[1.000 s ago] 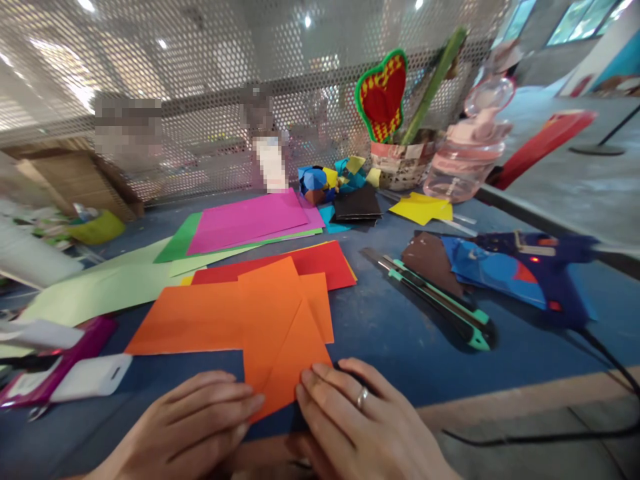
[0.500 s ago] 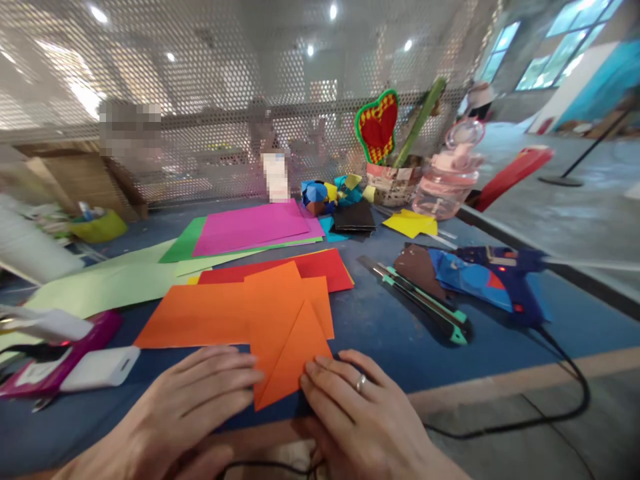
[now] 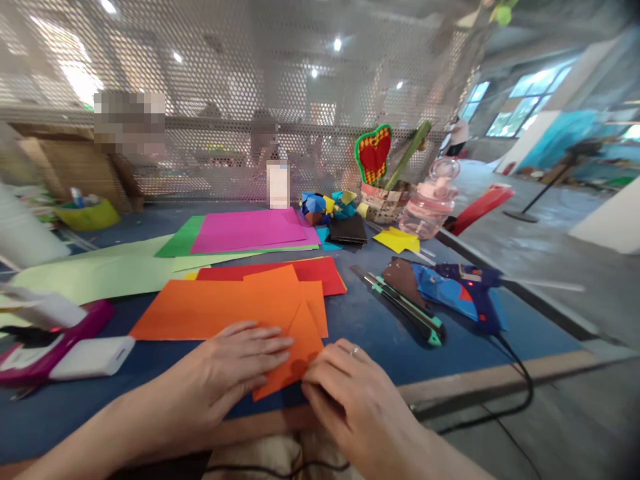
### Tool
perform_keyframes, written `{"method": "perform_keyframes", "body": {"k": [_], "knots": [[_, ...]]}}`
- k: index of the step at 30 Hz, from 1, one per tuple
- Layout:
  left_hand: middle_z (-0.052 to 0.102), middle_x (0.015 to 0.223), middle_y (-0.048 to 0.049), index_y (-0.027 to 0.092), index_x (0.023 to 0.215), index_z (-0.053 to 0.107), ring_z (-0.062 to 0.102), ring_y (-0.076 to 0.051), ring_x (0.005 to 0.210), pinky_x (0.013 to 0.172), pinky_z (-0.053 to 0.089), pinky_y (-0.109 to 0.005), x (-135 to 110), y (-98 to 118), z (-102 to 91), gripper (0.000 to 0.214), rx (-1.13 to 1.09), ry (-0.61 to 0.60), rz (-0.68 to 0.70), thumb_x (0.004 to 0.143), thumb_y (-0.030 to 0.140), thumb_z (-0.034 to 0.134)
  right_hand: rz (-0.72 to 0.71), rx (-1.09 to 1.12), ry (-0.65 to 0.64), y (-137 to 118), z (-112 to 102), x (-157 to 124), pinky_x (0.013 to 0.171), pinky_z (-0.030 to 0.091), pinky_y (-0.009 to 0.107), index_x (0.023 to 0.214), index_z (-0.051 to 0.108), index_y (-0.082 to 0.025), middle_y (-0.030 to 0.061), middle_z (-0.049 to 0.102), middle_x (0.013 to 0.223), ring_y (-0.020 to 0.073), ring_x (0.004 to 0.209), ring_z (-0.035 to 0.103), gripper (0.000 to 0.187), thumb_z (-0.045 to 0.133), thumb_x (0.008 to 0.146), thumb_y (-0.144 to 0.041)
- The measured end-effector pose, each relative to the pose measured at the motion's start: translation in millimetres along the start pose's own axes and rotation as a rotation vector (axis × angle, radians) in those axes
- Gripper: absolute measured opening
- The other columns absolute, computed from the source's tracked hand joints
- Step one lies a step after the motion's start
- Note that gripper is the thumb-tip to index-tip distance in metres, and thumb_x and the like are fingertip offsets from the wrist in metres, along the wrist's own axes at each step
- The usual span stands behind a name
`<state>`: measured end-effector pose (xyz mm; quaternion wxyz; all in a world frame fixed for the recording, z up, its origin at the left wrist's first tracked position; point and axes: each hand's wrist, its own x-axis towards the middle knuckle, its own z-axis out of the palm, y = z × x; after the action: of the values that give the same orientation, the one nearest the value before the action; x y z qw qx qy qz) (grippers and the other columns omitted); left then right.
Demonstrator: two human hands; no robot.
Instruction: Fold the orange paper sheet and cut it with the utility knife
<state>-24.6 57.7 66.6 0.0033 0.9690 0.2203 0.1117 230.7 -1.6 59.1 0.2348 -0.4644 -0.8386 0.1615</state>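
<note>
Both hands lie flat, fingers spread, gripping nothing — left hand (image 3: 235, 363) and right hand (image 3: 350, 393) press the orange fold (image 3: 295, 347) on the bench (image 3: 380, 333) — its near corner hidden beneath them.

Blue table (image 3: 380, 327) carries loose sheets: magenta sheet (image 3: 250, 229) over green sheet (image 3: 180, 244), red sheet (image 3: 305, 272) nearer. Teal-black utility knife (image 3: 400, 305) beside blue glue gun (image 3: 473, 293), cord trailing off edge. Pink bottle (image 3: 427, 210) and woven heart (image 3: 373, 153) near perforated screen (image 3: 250, 100). White case (image 3: 93, 357) at left.
</note>
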Motion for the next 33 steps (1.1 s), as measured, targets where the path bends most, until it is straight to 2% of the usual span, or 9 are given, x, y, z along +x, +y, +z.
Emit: {"method": "perform_keyframes", "body": {"k": [2, 4, 9, 14, 16, 20, 23, 25, 33], "knots": [[0.058, 0.148, 0.0048, 0.033, 0.141, 0.058, 0.057, -0.018, 0.138, 0.113, 0.051, -0.04, 2, -7, 0.6, 0.039, -0.058, 0.0, -0.001, 0.105, 0.029, 0.045, 0.174, 0.036, -0.159, -8, -6, 14, 0.075, 0.045, 0.025, 0.086, 0.07, -0.021, 0.0003, 0.072, 0.092, 0.013, 0.083, 0.065, 0.011, 0.063, 0.094, -0.02], [0.06, 0.146, 0.0023, 0.035, 0.136, 0.062, 0.059, -0.025, 0.136, 0.107, 0.056, -0.048, 3, -13, 3.0, 0.037, -0.108, 0.003, -0.006, 0.103, 0.029, 0.048, 0.264, 0.027, -0.243, -15, -12, 30, 0.066, 0.041, 0.026, 0.081, 0.071, -0.02, -0.0001, 0.072, 0.082, 0.0135, 0.073, 0.064, 0.01, 0.068, 0.089, -0.025], [0.061, 0.144, 0.0025, 0.039, 0.131, 0.066, 0.058, -0.032, 0.136, 0.106, 0.055, -0.06, 2, -19, 13.4, 0.048, -0.202, 0.014, -0.02, 0.095, 0.015, 0.046, 0.325, -0.002, -0.456, -29, -25, 65, 0.059, 0.03, 0.03, 0.067, 0.07, -0.02, 0.0013, 0.067, 0.065, 0.0193, 0.071, 0.065, 0.013, 0.069, 0.076, -0.028], [0.064, 0.141, -0.0005, 0.038, 0.123, 0.072, 0.059, -0.035, 0.135, 0.105, 0.053, -0.065, 0, -22, 22.8, 0.046, -0.27, 0.035, -0.041, 0.093, 0.015, 0.045, 0.519, 0.217, -0.836, -29, -31, 98, 0.056, 0.046, 0.021, 0.062, 0.065, -0.018, -0.0049, 0.062, 0.057, 0.0115, 0.062, 0.064, 0.026, 0.08, 0.079, -0.032], [0.065, 0.14, -0.0011, 0.039, 0.123, 0.072, 0.061, -0.035, 0.133, 0.103, 0.053, -0.066, 1, -24, 25.6, 0.047, -0.309, 0.051, -0.04, 0.091, 0.017, 0.046, 0.603, 0.279, -0.925, -27, -30, 106, 0.053, 0.049, 0.019, 0.063, 0.066, -0.017, -0.0063, 0.062, 0.055, 0.0089, 0.057, 0.062, 0.025, 0.081, 0.079, -0.028], [0.069, 0.135, -0.0028, 0.037, 0.123, 0.073, 0.062, -0.033, 0.132, 0.107, 0.052, -0.062, 5, -26, 31.4, 0.046, -0.376, 0.079, -0.064, 0.088, 0.018, 0.049, 0.667, 0.288, -0.956, -23, -25, 112, 0.049, 0.047, 0.015, 0.065, 0.068, -0.016, -0.0069, 0.063, 0.054, 0.0072, 0.054, 0.062, 0.027, 0.086, 0.076, -0.035], [0.069, 0.135, -0.0008, 0.035, 0.117, 0.076, 0.061, -0.029, 0.134, 0.112, 0.049, -0.055, 7, -25, 36.4, 0.048, -0.408, 0.099, -0.087, 0.082, 0.013, 0.051, 0.672, 0.265, -0.955, -22, -22, 111, 0.048, 0.048, 0.015, 0.067, 0.069, -0.017, -0.0067, 0.065, 0.057, 0.0071, 0.055, 0.062, 0.033, 0.086, 0.073, -0.044], [0.069, 0.135, 0.0002, 0.036, 0.12, 0.075, 0.06, -0.029, 0.135, 0.114, 0.047, -0.055, 9, -24, 38.0, 0.053, -0.42, 0.11, -0.098, 0.08, 0.011, 0.051, 0.674, 0.245, -0.961, -23, -21, 112, 0.047, 0.048, 0.015, 0.067, 0.069, -0.017, -0.0065, 0.066, 0.058, 0.0071, 0.056, 0.063, 0.035, 0.085, 0.073, -0.048], [0.07, 0.135, 0.0027, 0.042, 0.125, 0.07, 0.061, -0.026, 0.134, 0.115, 0.047, -0.053, 12, -23, 28.2, 0.046, -0.464, 0.072, -0.088, 0.088, 0.018, 0.057, 0.639, 0.048, -0.947, -37, -21, 116, 0.048, 0.051, 0.02, 0.064, 0.068, -0.016, -0.0017, 0.066, 0.059, 0.0124, 0.058, 0.066, 0.044, 0.081, 0.075, -0.057]]}}
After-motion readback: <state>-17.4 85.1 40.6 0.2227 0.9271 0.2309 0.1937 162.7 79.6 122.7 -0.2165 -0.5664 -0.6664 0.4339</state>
